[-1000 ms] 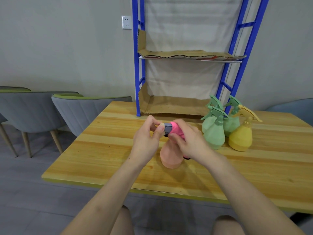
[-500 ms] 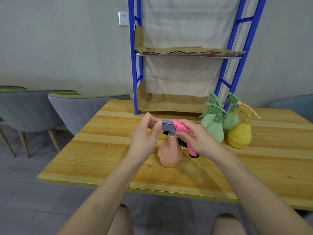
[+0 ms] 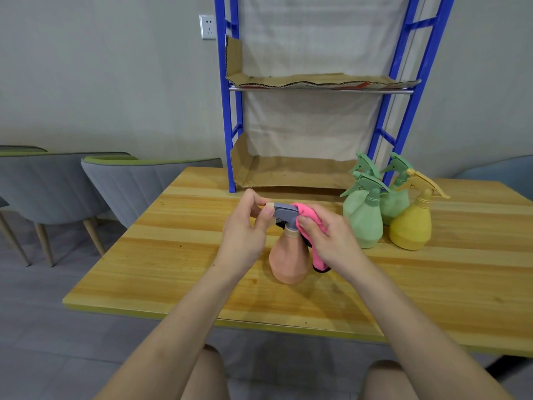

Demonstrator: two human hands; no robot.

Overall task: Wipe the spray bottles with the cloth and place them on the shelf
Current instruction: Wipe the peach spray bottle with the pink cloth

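While the orange spray bottle (image 3: 288,259) stands upright on the table (image 3: 173,255), the left hand (image 3: 245,235) pinches its nozzle tip between thumb and fingers. The right hand (image 3: 328,241) curls around a pink cloth (image 3: 307,212), pressing it against the bottle's grey head. Both forearms reach forward, wrists slightly raised.

Wooden table (image 3: 173,255), grey chairs (image 3: 138,186) left, wall socket (image 3: 207,26), perhaps blue chair (image 3: 501,171) right

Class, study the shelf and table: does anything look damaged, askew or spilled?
The upper cardboard liner has a ragged, wavy front edge, and its left end folds up against the blue shelf frame. Nothing looks spilled.
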